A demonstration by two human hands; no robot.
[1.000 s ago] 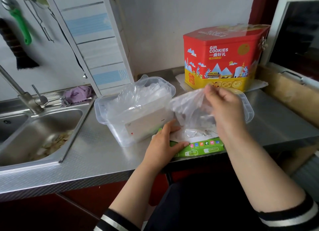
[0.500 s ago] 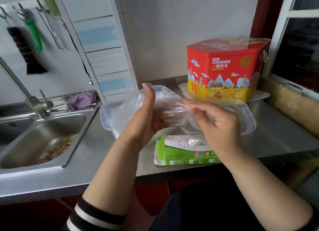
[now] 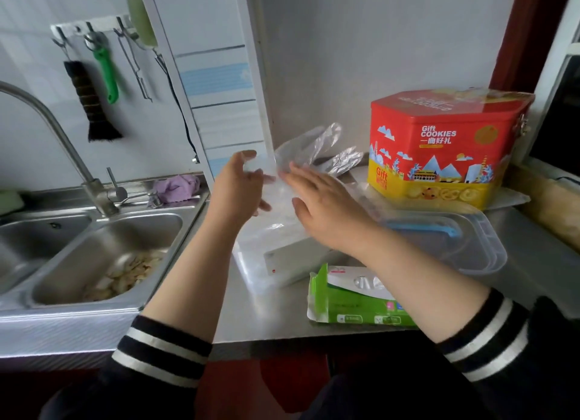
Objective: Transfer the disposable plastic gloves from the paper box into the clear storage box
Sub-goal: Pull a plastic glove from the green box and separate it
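Gloves (image 3: pixel 309 151) now higher over steel counter (image 3: pixel 266 313)

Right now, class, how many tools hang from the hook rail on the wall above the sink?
3 seen plainly: a dark brush at the left, a green-handled tool beside it, and metal tongs to the right. A pale green item further right may hang there too; its top is cut off.

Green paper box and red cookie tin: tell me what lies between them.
In the head view, the clear lid lies on the counter between the green paper box and the red cookie tin.
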